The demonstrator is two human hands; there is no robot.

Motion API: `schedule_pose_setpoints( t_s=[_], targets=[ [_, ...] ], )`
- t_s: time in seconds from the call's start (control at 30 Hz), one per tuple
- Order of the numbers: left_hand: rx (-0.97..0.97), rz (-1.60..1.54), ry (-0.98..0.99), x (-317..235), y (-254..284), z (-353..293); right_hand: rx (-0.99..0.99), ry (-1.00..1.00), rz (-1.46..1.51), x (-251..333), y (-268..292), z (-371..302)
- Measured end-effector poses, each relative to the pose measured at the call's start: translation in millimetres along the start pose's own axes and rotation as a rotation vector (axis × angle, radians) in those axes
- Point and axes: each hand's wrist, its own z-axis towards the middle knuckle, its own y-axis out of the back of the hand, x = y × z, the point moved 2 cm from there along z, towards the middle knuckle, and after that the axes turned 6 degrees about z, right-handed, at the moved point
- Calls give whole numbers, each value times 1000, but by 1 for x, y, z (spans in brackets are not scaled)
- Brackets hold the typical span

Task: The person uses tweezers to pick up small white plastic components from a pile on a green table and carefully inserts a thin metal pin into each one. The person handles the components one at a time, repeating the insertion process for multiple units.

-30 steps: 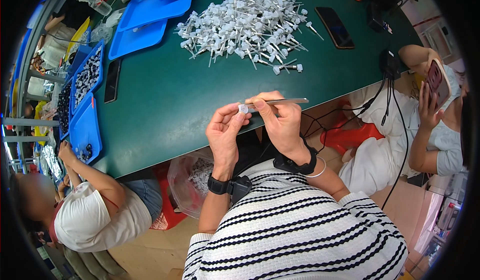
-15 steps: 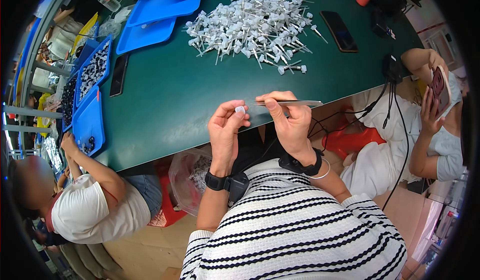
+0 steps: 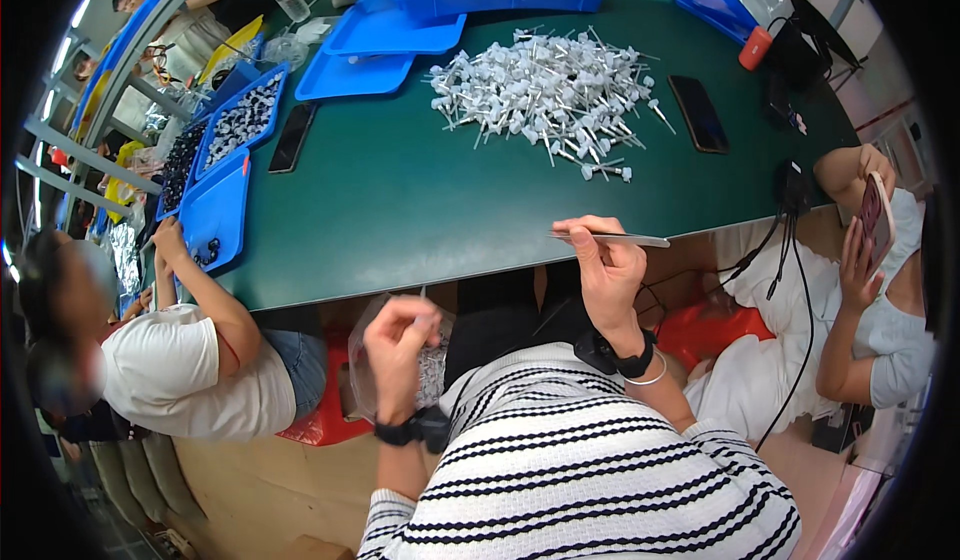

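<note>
A pile of white parts (image 3: 550, 95) lies upper centre; the left hand (image 3: 398, 345), blurred at lower centre, overlaps a clear bag (image 3: 360, 370), its grip impossible to tell; the right hand (image 3: 612, 275), right of centre, pinches metal tweezers (image 3: 640, 240); a slack pinch could drop them.

A workshop for small parts: a long green table (image 3: 370, 200) bearing a heap of white pieces (image 3: 550, 95) and blue trays (image 3: 355, 78), several holding parts. A person in white (image 3: 170, 370) sits at it; others show beyond metal rails (image 3: 70, 154).
</note>
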Motion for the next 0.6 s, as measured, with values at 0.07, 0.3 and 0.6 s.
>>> schedule_pose_setpoints(
  t_s=[0.07, 0.3, 0.6],
  targets=[
    [144, 146, 246, 5, 41, -22, -38, -33, 9, -5, 11, 2],
    [70, 780, -95, -33, 22, 2, -169, -75, -50, -26, 43, 15],
    [346, 1194, -850, 8, -185, 171, -261, -124, 6, -36, 68, 28]
  ],
)
